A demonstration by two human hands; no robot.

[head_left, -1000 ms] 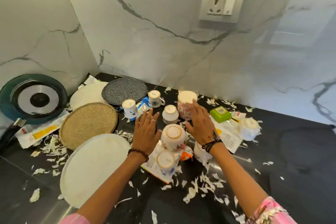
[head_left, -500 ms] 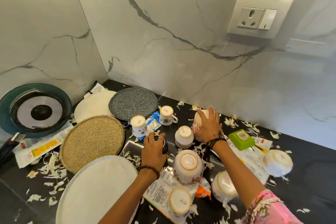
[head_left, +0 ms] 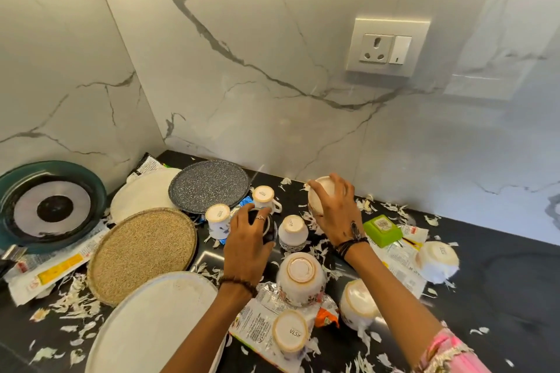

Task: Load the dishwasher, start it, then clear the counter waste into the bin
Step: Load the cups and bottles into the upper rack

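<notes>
My left hand (head_left: 247, 241) grips a small dark cup (head_left: 269, 228) in the middle of the black counter (head_left: 500, 288). Farther back, my right hand (head_left: 336, 215) grips an upturned cream floral mug (head_left: 318, 195) near the marble wall. Several white cups stand upside down around the hands: one (head_left: 218, 219), another (head_left: 263, 197) and a third (head_left: 292, 232). Upturned bowls sit nearer me: a floral bowl (head_left: 301, 277), a second bowl (head_left: 359, 303) and a cup (head_left: 289, 334). Plates lie at left: a white plate (head_left: 145, 327), a woven tan plate (head_left: 142, 254) and a speckled grey plate (head_left: 209, 186).
A teal plate with a steel centre (head_left: 50, 206) leans in the left corner beside another white plate (head_left: 142, 194). Torn wrappers (head_left: 45, 272), white peel scraps (head_left: 75, 303), a green box (head_left: 383, 230) and another upturned bowl (head_left: 438, 257) litter the counter. A wall socket (head_left: 386, 47) sits above.
Both hands reached away from me over the cups. The left hand closed round the dark cup and the right hand closed round the floral mug. The camera moved closer and tilted.
</notes>
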